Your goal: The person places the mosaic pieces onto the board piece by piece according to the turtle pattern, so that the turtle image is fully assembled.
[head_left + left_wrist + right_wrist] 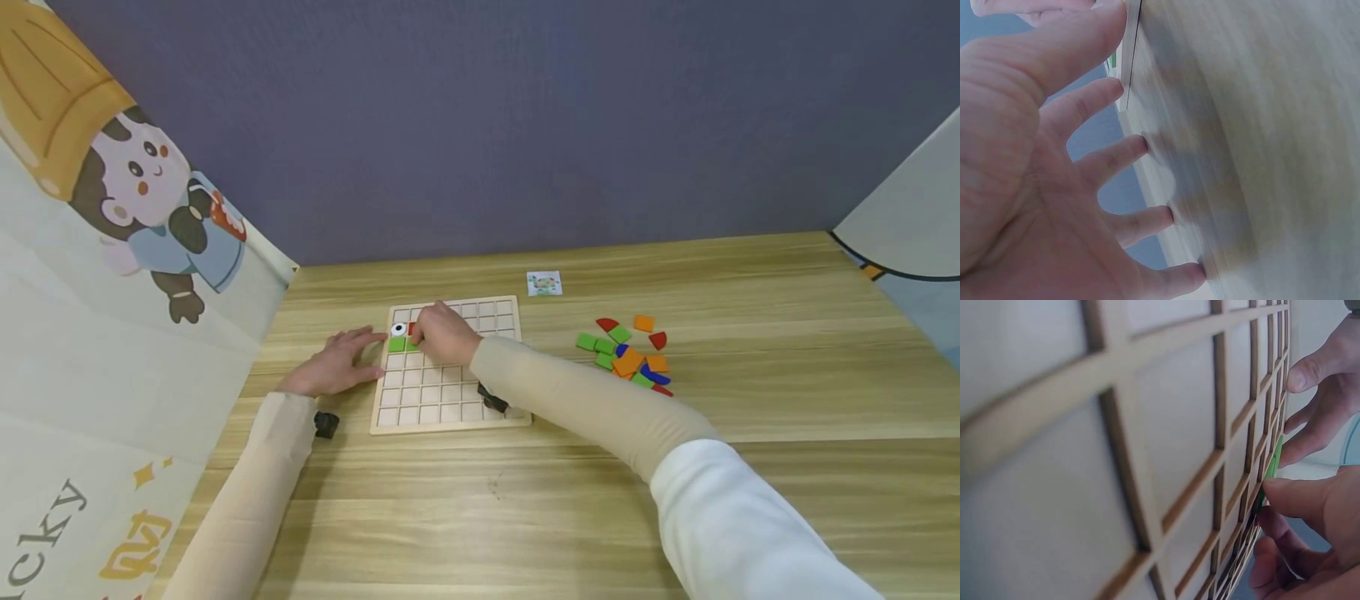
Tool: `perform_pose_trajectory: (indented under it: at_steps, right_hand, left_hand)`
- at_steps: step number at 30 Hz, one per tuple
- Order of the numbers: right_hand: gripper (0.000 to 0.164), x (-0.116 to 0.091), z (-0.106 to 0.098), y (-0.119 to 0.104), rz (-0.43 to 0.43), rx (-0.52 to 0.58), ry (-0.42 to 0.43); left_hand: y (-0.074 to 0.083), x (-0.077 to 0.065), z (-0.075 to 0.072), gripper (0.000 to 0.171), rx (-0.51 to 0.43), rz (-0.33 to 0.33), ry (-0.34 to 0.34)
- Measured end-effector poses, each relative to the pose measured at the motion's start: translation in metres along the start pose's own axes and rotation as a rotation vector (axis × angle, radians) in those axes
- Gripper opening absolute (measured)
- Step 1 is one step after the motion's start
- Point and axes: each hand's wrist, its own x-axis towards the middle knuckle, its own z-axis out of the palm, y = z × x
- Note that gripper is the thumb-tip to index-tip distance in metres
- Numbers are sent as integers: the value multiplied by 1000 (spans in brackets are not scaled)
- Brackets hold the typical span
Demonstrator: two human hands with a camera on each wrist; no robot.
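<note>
A wooden grid board (pixel 450 423) lies on the table. At its upper left are a white disc with a black dot (pixel 398 329), a red piece (pixel 412 328) and a green square tile (pixel 397 344). My right hand (pixel 446 335) reaches over the board with fingers curled down, thumb and finger pinching a second green tile (pixel 412 344) beside the first. That hand hides part of the red piece. With spread fingers, my left hand (pixel 335 362) rests at the board's left edge; its fingertips (pixel 1138 145) touch the tabletop and its thumb lies against the board's side.
Right of the board lies a loose pile of green, orange, red and blue pieces, with an orange square (pixel 644 323) at its far side. A small printed card (pixel 543 283) lies behind the board. A dark wall (pixel 525 125) rises behind the table, a patterned one at left.
</note>
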Motion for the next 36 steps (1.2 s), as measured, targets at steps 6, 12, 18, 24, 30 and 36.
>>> perform_pose_trajectory:
  at_steps: [6, 12, 18, 24, 30, 36]
  right_hand:
    - [16, -3, 1, -1, -25, -28, -31]
    - [12, -13, -6, 0, -44, -14, -27]
    - [16, -29, -22, 14, -23, 69, -5]
    - [19, -51, -43, 36, 67, 101, 6]
    - [21, -72, -60, 65, 100, 121, 12]
    - [20, -98, -76, 92, 104, 99, 31]
  left_hand:
    - [1, 3, 0, 65, -6, 23, 2]
    - [3, 5, 1, 65, -10, 21, 1]
    - [3, 6, 3, 65, -2, 10, -2]
    - [0, 4, 3, 65, -1, 18, -2]
    - [-5, 2, 4, 66, 6, 20, 8]
    - [-2, 0, 3, 65, -16, 17, 8]
